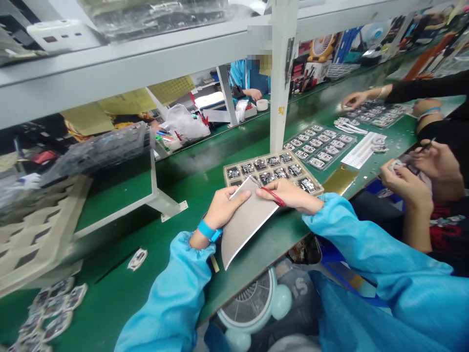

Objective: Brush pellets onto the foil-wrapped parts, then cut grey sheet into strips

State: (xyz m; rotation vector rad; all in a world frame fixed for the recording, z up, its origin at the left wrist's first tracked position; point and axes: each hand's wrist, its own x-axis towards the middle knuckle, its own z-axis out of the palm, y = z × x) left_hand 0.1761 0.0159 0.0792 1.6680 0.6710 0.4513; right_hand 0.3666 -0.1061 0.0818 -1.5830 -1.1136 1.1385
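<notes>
My left hand [227,208], with a blue band at the wrist, is closed on a greyish sheet [247,220] with a pale edge, thumb on top. The sheet is tilted and bows over the front edge of the green bench. At its upper corner, my right hand [284,195] grips red-handled scissors [273,196]; their blades are mostly hidden by the sheet and fingers. Just behind both hands lies a beige tray [234,161] with several small dark-and-silver parts in its compartments.
A white post [280,83] rises behind the tray. Clear trays [322,146] of small parts lie to the right, near co-workers' hands [410,181]. At left are a beige moulded tray [22,244] and loose parts [51,313]. A fan [252,298] sits below the bench edge.
</notes>
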